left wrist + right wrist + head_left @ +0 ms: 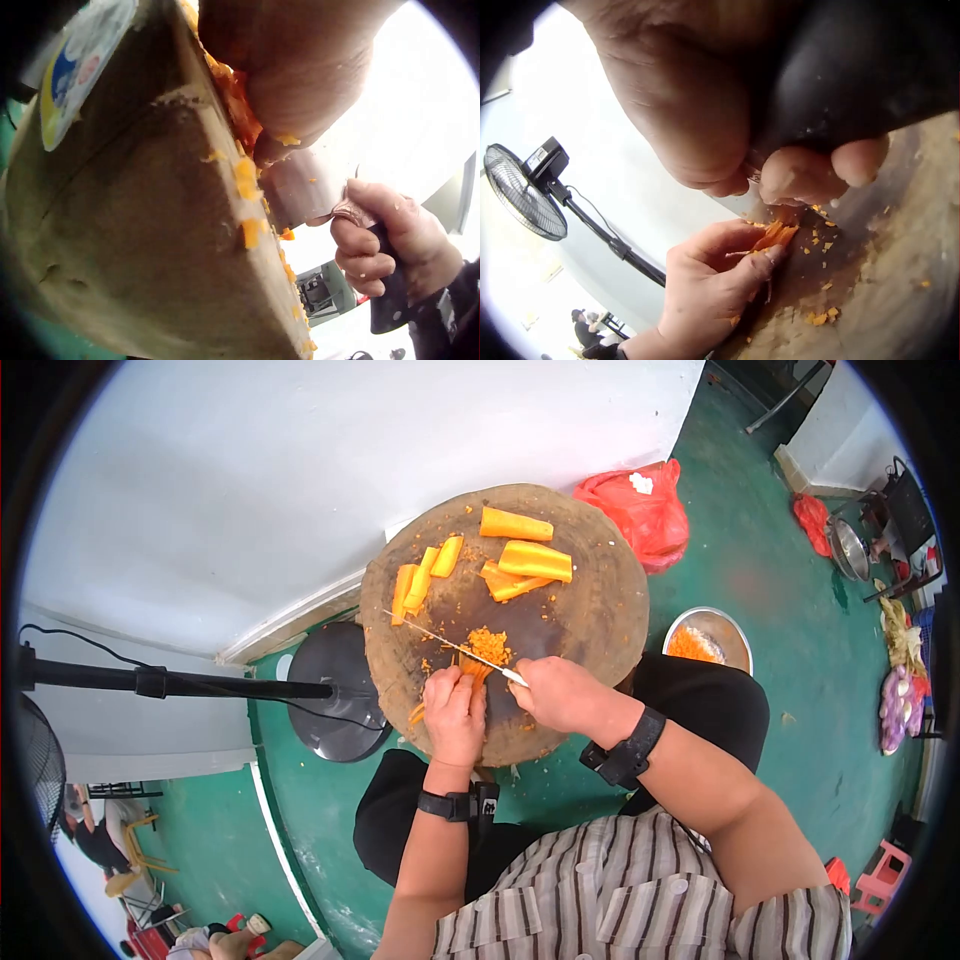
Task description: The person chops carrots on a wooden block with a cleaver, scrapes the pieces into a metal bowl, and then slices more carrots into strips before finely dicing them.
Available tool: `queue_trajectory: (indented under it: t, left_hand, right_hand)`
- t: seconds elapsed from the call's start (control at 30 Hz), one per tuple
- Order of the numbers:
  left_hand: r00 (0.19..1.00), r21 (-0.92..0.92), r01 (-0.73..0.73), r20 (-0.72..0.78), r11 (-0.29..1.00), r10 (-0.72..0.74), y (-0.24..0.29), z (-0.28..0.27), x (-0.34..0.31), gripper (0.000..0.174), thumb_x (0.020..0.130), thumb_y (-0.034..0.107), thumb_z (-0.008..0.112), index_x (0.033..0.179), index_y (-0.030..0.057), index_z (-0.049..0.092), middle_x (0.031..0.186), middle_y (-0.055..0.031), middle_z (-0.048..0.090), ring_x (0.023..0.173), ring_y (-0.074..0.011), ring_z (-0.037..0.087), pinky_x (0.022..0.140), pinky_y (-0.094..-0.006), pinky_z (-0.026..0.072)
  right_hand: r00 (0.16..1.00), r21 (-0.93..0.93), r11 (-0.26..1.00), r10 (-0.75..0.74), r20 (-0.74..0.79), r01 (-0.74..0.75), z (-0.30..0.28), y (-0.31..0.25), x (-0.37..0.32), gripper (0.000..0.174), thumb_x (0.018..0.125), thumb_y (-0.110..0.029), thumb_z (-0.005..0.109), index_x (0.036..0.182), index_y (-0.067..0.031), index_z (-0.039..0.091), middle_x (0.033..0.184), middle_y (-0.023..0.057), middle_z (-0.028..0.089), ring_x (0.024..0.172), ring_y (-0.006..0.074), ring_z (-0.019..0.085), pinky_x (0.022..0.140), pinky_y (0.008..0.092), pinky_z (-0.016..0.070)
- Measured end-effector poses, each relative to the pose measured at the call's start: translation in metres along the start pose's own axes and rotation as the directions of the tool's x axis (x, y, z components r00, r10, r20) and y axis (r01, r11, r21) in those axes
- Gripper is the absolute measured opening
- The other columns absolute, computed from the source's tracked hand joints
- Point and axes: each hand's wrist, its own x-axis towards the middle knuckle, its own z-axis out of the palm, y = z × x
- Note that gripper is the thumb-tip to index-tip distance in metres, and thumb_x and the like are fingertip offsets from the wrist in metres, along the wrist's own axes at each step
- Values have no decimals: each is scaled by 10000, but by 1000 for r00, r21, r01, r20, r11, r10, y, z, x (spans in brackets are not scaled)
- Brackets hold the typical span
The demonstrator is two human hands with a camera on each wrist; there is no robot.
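My left hand pinches a bundle of thin carrot strips near the front of a round wooden chopping block. My right hand grips the dark handle of a broad-bladed knife. Its blade stands on edge just beyond the left fingertips, across the strips. A small heap of diced carrot lies on the far side of the blade. Thicker carrot pieces sit at the back of the block, and narrower carrot slabs at its left.
Right of the block, a metal bowl with chopped orange and white bits stands on the green floor. A red plastic bag lies behind, against the white wall. At the left are a fan's round base and its black pole.
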Motion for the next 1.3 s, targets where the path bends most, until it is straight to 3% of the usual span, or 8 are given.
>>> queue_trajectory:
  t: [0.2, 0.37, 0.6, 0.8, 0.87, 1.0, 1.2, 1.3]
  left_hand:
    - [1000, 48, -26, 12, 999, 26, -2, 6, -2, 212, 643, -16, 684, 843, -4, 615, 918, -107, 575, 906, -314, 547, 782, -403, 452]
    - [994, 87, -79, -68, 993, 85, -1, 7, 4, 272, 604, -3, 683, 872, 23, 640, 952, -101, 587, 887, -322, 543, 759, -420, 436]
    - [999, 64, -40, -33, 997, 42, -1, 8, 1, 251, 611, -1, 682, 858, 23, 650, 915, -92, 595, 866, -315, 543, 754, -411, 438]
    - [1000, 30, 26, -15, 999, -25, -4, 10, -2, 229, 634, -20, 693, 857, 14, 653, 899, -104, 611, 867, -332, 560, 781, -410, 461]
    - [1000, 22, 20, -8, 1000, -19, -5, 10, -4, 226, 637, -19, 691, 857, 14, 652, 901, -104, 610, 874, -327, 560, 775, -408, 462]
    - [999, 39, 1, -34, 999, 0, -2, 7, 1, 227, 636, -18, 692, 857, 15, 648, 900, -101, 608, 863, -322, 559, 759, -404, 462]
    - [1000, 30, 2, -22, 1000, -1, -1, 9, 0, 223, 635, -17, 692, 851, 17, 646, 893, -92, 607, 852, -318, 557, 756, -395, 457]
    - [1000, 28, 6, -16, 1000, -6, -4, 10, 0, 216, 627, -20, 689, 835, 18, 642, 879, -88, 602, 852, -317, 556, 755, -393, 457]
  right_hand:
    - [999, -13, 1000, -28, -23, 27, -7, 0, -14, 229, 860, -193, 526, 789, 22, 558, 705, 230, 607, 702, 409, 604, 632, 485, 486]
    - [996, -240, 969, -30, 85, 50, -17, -18, -37, 172, 835, -158, 547, 789, 6, 530, 642, 197, 604, 611, 367, 618, 551, 449, 496]
    - [998, -199, 978, -69, -5, 66, 2, -16, -16, 157, 818, -151, 553, 781, 1, 545, 644, 191, 609, 618, 355, 625, 562, 446, 502]
    - [983, -121, 980, -170, -77, 160, 0, 4, -1, 211, 850, -184, 551, 805, 22, 541, 633, 210, 586, 634, 392, 603, 570, 467, 484]
    - [997, -144, 987, -74, -24, 70, -9, -3, -13, 196, 839, -184, 544, 763, -4, 552, 657, 204, 606, 647, 372, 622, 586, 467, 496]
    - [997, -195, 979, -45, 63, 57, -12, -14, -28, 199, 844, -188, 542, 778, 0, 547, 654, 200, 607, 634, 377, 619, 584, 474, 495]
    - [997, -192, 979, -73, -32, 65, 1, -4, -16, 231, 848, -201, 568, 761, 7, 518, 622, 215, 578, 595, 390, 594, 539, 467, 477]
    - [996, -155, 984, -87, -10, 84, -6, 5, -14, 197, 841, -188, 551, 792, 3, 547, 667, 198, 609, 645, 379, 616, 587, 469, 495]
